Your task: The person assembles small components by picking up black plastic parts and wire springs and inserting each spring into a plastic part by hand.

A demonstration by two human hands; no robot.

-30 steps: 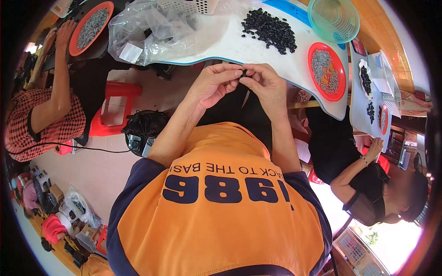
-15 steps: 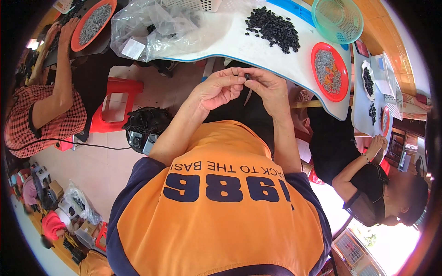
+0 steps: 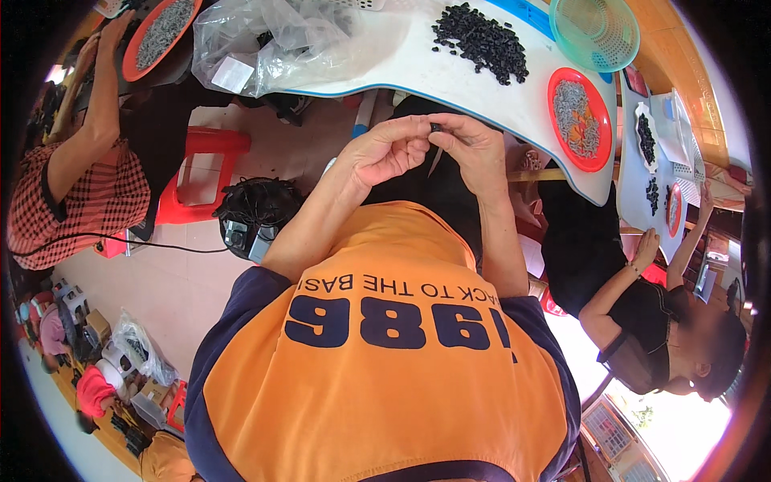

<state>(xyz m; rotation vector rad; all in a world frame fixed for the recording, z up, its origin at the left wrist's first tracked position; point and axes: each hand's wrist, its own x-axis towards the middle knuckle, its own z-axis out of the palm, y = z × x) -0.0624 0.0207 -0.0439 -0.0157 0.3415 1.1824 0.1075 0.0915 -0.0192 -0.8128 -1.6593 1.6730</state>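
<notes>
In front of my chest, just off the table's near edge, my two hands meet at their fingertips. A small black part point(image 3: 435, 128) shows between them; its exact kind is too small to make out. My left hand point(image 3: 391, 151) is closed, thumb and forefinger pinched at the part's left side, the other fingers curled in. My right hand point(image 3: 475, 153) pinches the part from the right between thumb and forefinger. Beyond them on the white table point(image 3: 385, 68) lies a loose pile of similar black parts point(image 3: 482, 44). A red plate point(image 3: 594, 165) to the right holds small grey pieces point(image 3: 571, 100).
A green mesh basket point(image 3: 596, 34) stands at the far right of the table. A clear plastic bag point(image 3: 281, 52) lies at the left. Co-workers sit on both sides, one in a checked shirt point(image 3: 76, 201), the other in black point(image 3: 642, 321). A red stool point(image 3: 193, 205) stands at left.
My hands stay pinched together, with slight shifts of the fingers and of the view. The co-worker on the right has drawn their hands apart, one reaching farther out.
</notes>
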